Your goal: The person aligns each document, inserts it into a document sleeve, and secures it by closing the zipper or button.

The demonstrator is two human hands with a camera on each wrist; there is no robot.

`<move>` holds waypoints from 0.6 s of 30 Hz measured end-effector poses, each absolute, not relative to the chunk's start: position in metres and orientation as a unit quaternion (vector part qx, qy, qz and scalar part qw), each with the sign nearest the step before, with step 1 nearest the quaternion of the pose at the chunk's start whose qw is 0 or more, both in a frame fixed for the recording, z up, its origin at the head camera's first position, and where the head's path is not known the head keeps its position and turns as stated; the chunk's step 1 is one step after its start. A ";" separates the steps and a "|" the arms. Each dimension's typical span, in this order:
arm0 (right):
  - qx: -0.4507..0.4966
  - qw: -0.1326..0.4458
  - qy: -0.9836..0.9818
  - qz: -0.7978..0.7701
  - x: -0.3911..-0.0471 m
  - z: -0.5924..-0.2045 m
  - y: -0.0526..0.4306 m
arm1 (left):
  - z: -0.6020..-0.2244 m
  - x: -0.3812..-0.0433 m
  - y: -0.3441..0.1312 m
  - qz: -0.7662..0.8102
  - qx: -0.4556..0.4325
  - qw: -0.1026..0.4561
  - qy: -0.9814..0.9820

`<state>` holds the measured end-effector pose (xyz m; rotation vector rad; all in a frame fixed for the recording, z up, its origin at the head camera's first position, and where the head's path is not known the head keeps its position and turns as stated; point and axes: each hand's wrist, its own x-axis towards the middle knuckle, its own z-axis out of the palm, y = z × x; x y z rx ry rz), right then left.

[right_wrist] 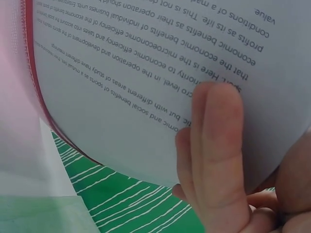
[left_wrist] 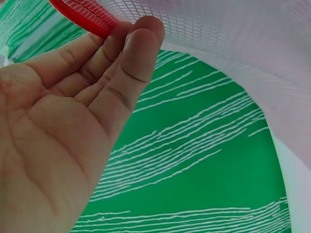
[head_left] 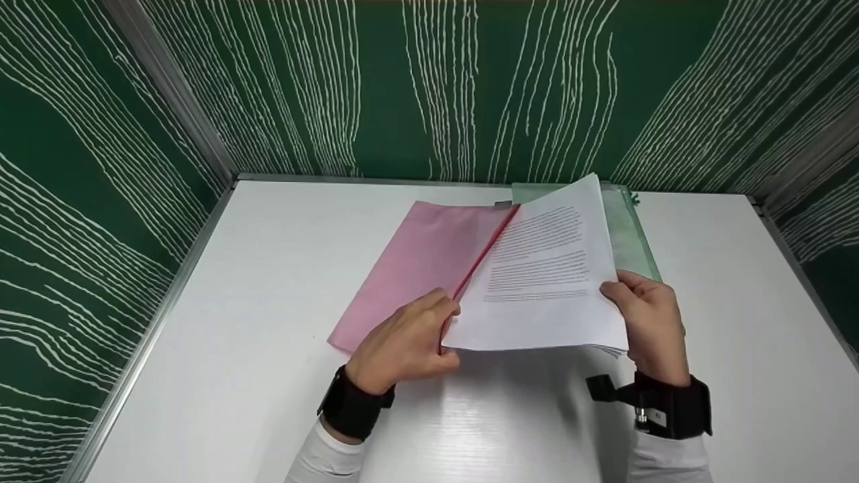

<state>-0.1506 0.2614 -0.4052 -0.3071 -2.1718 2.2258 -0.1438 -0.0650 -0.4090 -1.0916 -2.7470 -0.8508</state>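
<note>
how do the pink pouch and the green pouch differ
The pink pouch has a red edge; the green pouch has green trim. The left hand grips the pink pouch, while the green pouch lies on the table, partly hidden behind the papers. Both look thin.

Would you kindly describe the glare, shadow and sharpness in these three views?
Head: glare on the white table, a soft shadow right of the glare, printed sheets unreadable; left wrist: the mesh pouch pale and hazy toward the right; right wrist: the sheets dim, some words legible but upside down.
</note>
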 end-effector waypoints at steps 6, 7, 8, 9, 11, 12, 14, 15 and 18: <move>-0.089 0.028 -0.713 0.695 -0.148 -0.403 0.259 | -0.409 -0.145 -0.065 -0.275 -0.357 0.026 -0.892; -0.089 0.031 -0.718 0.690 -0.148 -0.403 0.259 | -0.410 -0.145 -0.066 -0.276 -0.357 0.025 -0.892; -0.089 0.033 -0.724 0.683 -0.148 -0.403 0.259 | -0.410 -0.145 -0.066 -0.275 -0.355 0.027 -0.893; -0.089 0.036 -0.732 0.675 -0.148 -0.403 0.259 | -0.410 -0.146 -0.066 -0.273 -0.354 0.032 -0.894; -0.082 0.045 -0.752 0.652 -0.148 -0.403 0.259 | -0.412 -0.147 -0.065 -0.277 -0.351 0.047 -0.893; -0.078 0.049 -0.763 0.640 -0.148 -0.403 0.258 | -0.413 -0.148 -0.064 -0.276 -0.350 0.059 -0.893; -0.071 0.054 -0.781 0.618 -0.147 -0.402 0.258 | -0.415 -0.149 -0.063 -0.276 -0.346 0.082 -0.893; -0.069 0.055 -0.793 0.603 -0.147 -0.402 0.258 | -0.416 -0.150 -0.062 -0.275 -0.345 0.094 -0.892; -0.068 0.054 -0.819 0.568 -0.146 -0.401 0.257 | -0.419 -0.152 -0.060 -0.270 -0.340 0.127 -0.892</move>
